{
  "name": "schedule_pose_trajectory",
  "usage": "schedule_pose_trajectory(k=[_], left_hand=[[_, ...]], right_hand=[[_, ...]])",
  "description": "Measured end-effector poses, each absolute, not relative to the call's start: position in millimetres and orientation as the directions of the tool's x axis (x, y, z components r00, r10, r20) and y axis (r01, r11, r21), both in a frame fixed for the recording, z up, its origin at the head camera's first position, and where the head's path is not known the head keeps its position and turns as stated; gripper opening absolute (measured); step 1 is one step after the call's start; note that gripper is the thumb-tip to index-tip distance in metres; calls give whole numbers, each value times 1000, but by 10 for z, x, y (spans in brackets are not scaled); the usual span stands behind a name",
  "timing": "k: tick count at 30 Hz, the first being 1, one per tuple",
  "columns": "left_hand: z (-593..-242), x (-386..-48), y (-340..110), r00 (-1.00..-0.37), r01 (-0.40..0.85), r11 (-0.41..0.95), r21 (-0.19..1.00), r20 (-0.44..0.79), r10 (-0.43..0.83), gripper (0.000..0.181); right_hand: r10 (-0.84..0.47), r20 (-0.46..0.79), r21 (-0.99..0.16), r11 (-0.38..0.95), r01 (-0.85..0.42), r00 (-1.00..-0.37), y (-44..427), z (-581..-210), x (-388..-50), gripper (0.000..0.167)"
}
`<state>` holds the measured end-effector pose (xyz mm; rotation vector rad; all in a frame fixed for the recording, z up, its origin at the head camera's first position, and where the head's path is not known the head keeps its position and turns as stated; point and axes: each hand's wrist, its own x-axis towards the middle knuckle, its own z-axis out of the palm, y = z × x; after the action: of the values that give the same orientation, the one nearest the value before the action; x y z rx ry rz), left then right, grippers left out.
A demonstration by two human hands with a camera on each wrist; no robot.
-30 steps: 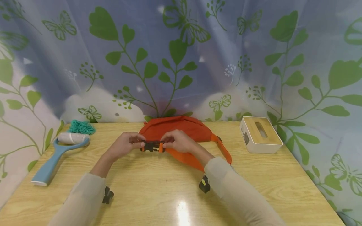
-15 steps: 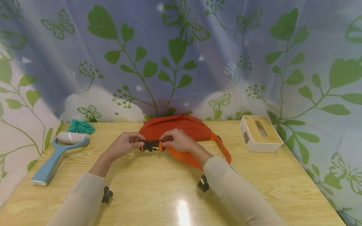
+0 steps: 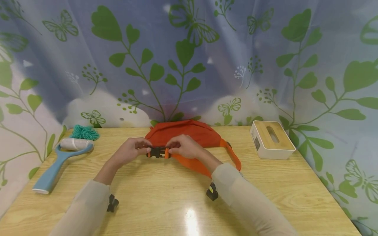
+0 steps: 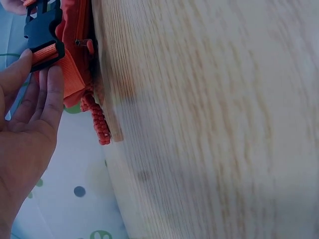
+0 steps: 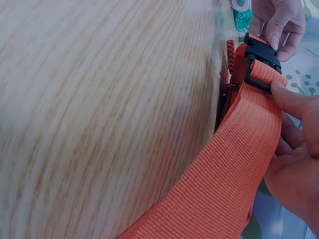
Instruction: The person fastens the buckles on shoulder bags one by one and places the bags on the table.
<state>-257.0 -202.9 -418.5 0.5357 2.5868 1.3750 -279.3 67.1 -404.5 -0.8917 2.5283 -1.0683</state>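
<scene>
A red waist bag point(image 3: 189, 131) lies at the back middle of the table, its orange strap point(image 5: 214, 169) running off to the right. My left hand point(image 3: 129, 151) pinches the left half of the black buckle point(image 4: 42, 32) between thumb and fingers. The right hand point(image 3: 186, 147) pinches the other half at its orange webbing point(image 5: 267, 72). Both buckle halves are lined up, the prongs partly inside, with a narrow gap showing between them in the head view. A braided red zipper pull point(image 4: 98, 119) hangs from the bag's end.
On the left lie a blue-handled lint roller point(image 3: 53, 170) and a teal yarn bundle point(image 3: 85, 132). A white tissue box with a wooden top point(image 3: 273, 139) stands at the back right. Behind the table hangs a leaf-patterned curtain point(image 3: 206, 82).
The right hand has shifted very slightly left with its buckle half. The left hand stays nearly still, and the bag has not visibly moved.
</scene>
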Motion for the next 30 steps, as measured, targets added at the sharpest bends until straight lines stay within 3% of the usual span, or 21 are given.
schedule_pose_trajectory(k=[14,30], left_hand=[[-4201,-2574,-2028,-935,159,525,836,-43,352,30],[-4203,-2576,-2008,-941,171,530,830,-22,338,24]], right_hand=[[-607,-7,-752,527,-396,-794,643,-4057,-2794,17],[-614,27,-833,422,-358,-789,633,-4123,-2828,14]])
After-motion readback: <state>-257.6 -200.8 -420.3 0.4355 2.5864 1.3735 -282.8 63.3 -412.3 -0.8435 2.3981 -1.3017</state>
